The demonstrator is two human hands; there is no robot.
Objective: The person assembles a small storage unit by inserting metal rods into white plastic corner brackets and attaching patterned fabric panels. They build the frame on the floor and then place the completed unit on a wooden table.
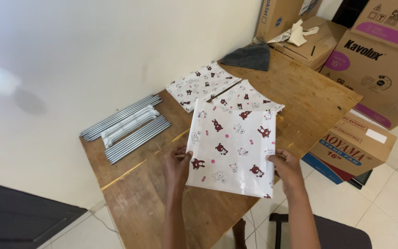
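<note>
I hold up a white printed sheet with small dark red bear figures and pink dots, tilted above a wooden table. My left hand grips its left edge and my right hand grips its right edge. Two more sheets of the same print lie flat behind it: one toward the wall, another partly hidden by the held sheet.
A bundle of grey metal rods with a white plastic piece lies at the table's left by the wall. A dark grey cloth sits at the far end. Cardboard boxes stand at the right, one on the tiled floor.
</note>
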